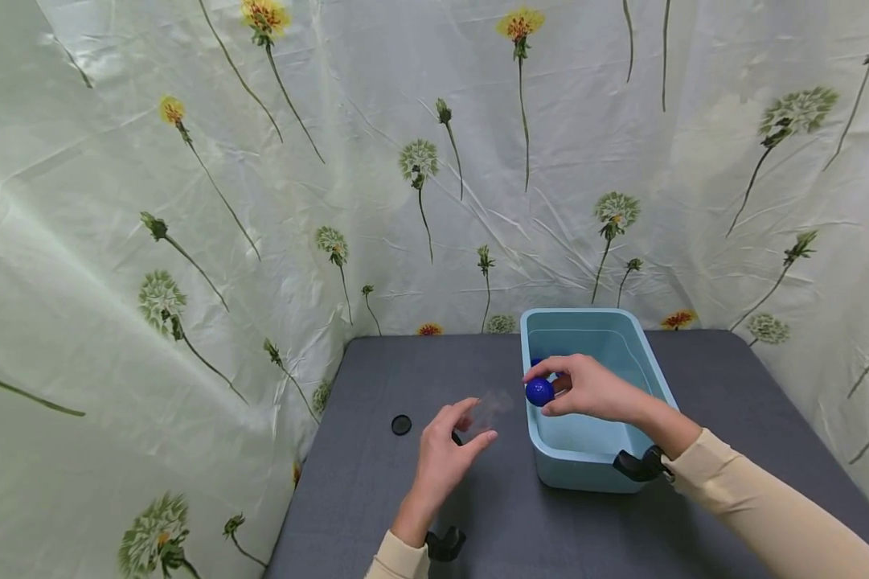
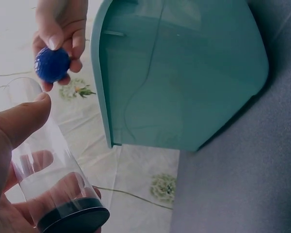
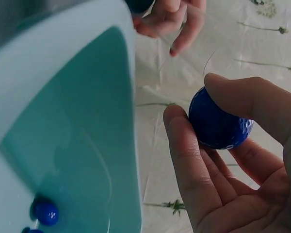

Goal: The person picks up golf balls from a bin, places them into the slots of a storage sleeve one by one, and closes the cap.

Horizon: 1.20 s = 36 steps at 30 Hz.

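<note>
My right hand (image 1: 586,390) pinches a dimpled blue golf ball (image 3: 218,121) between thumb and fingers, over the left rim of a light blue plastic bin (image 1: 586,474). In the left wrist view the same golf ball (image 2: 52,65) is just beyond the open end of a clear tube (image 2: 51,145). My left hand (image 1: 444,450) grips this tube, its thumb along one side and its fingers around the other. A black cap (image 2: 73,216) covers the tube's lower end. No ball shows inside the tube. More blue balls (image 3: 46,212) lie in the bin.
A loose round black cap (image 1: 401,425) lies on the dark grey table (image 1: 362,490), left of my left hand. Behind the table hangs a pale curtain (image 1: 434,201) printed with dandelions. The bin stands at the right of the table, near its back edge.
</note>
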Each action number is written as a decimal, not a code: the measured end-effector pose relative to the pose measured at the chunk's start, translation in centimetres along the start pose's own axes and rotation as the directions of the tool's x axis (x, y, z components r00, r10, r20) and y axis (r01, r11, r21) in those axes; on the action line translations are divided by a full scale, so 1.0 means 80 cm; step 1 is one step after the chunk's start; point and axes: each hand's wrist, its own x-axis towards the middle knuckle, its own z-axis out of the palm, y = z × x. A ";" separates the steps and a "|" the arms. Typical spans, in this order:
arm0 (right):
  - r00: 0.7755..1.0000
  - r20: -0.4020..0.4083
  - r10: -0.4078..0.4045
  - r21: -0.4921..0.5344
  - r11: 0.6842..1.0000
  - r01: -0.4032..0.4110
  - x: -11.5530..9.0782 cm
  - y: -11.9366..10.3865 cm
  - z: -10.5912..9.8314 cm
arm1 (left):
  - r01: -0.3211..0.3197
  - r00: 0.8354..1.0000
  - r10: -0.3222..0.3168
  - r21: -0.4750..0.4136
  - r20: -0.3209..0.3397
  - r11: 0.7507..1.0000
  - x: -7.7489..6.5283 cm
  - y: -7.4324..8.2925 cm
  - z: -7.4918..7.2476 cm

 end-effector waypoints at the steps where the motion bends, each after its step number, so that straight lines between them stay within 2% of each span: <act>1: 1.000 0.002 -0.001 0.002 1.000 0.001 0.000 -0.002 0.002 | -0.005 1.000 0.005 0.003 0.001 1.000 0.000 0.001 0.000; 11: 0.998 0.022 -0.059 -0.026 0.998 0.059 0.001 -0.014 0.019 | -0.014 0.999 0.013 0.018 0.031 1.000 -0.005 0.011 -0.001; 17: 0.998 0.029 -0.054 -0.038 0.998 0.055 0.001 -0.017 0.022 | -0.010 0.999 0.009 0.014 0.036 1.000 -0.007 0.009 -0.001; 28: 0.998 0.031 -0.050 -0.073 0.996 0.052 0.001 -0.017 0.031 | -0.073 0.997 0.072 0.035 0.033 0.997 -0.009 0.007 -0.002; 36: 0.998 0.029 -0.054 -0.089 0.994 0.057 0.000 -0.016 0.035 | -0.059 0.997 0.057 0.031 0.054 0.998 -0.011 0.006 -0.002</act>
